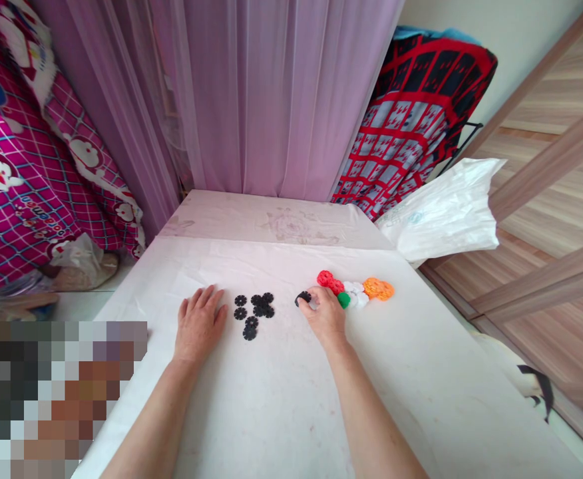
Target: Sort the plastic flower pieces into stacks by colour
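Observation:
Between the thumb and fingers of my right hand is a black notched disc, round and flat like a plastic snowflake piece. My left hand lies flat on the white tabletop with its fingers apart, holding nothing. Just right of it are several loose black notched discs, some overlapping. Beyond my right hand sit red discs, a green disc, white discs and orange discs, bunched close together. My right fingers partly cover the edge of that bunch.
The white table has a floral cloth at its far end. A purple curtain hangs behind. At the right edge stands a white plastic bag, near a red-and-black patterned cloth. Pink checked fabric hangs left.

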The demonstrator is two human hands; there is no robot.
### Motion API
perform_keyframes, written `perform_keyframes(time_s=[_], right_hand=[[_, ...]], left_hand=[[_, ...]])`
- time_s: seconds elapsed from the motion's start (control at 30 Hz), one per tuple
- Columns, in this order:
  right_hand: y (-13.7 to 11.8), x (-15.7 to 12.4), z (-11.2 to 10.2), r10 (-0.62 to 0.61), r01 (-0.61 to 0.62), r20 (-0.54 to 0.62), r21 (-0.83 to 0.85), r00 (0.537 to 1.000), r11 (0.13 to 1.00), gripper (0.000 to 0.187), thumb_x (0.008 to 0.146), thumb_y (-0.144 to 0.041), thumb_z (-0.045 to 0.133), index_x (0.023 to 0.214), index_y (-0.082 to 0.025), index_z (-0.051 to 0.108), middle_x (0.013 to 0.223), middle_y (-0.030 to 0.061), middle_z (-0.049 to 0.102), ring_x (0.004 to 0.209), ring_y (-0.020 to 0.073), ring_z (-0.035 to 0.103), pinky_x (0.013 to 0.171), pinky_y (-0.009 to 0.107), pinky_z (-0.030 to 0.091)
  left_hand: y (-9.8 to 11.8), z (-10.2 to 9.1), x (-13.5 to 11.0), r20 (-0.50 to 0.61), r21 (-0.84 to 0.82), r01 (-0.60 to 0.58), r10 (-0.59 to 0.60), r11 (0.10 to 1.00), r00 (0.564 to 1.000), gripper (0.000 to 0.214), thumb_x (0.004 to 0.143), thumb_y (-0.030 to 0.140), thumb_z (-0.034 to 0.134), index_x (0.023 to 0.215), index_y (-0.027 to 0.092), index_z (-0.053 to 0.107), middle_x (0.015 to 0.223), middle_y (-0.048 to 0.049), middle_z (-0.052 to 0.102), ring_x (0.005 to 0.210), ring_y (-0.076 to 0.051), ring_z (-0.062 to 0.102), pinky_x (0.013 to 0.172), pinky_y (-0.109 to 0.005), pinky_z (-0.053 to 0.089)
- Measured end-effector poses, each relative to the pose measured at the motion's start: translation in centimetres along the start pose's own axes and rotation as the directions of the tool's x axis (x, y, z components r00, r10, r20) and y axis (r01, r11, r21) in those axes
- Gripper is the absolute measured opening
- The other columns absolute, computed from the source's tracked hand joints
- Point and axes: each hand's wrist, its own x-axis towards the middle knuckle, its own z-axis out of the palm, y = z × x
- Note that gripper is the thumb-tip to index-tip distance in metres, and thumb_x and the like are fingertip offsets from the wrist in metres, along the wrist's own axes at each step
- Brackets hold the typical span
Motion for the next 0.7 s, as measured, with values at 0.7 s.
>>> perform_keyframes(time_s=[0.7], right_hand=[[0.0, -1.6, -0.7, 0.004, -0.003, 0.041, -0.024, 0.999, 1.000, 0.020, 0.080, -0.024, 0.055, 0.097, -0.021, 0.067, 0.089, 0.0036, 0.067, 0.070, 0.0161, 0.056, 0.066, 0.029, 0.044]], left_hand=[[-0.1, 0.1, 0.1, -0.003, -0.007, -0.003, 0.003, 1.000, 1.000, 0.046, 0.097, 0.038, 0.038, 0.136, 0.024, 0.058, 0.149, -0.0094, 0.051, 0.140, -0.030, 0.041, 0.117, -0.054, 0.028]])
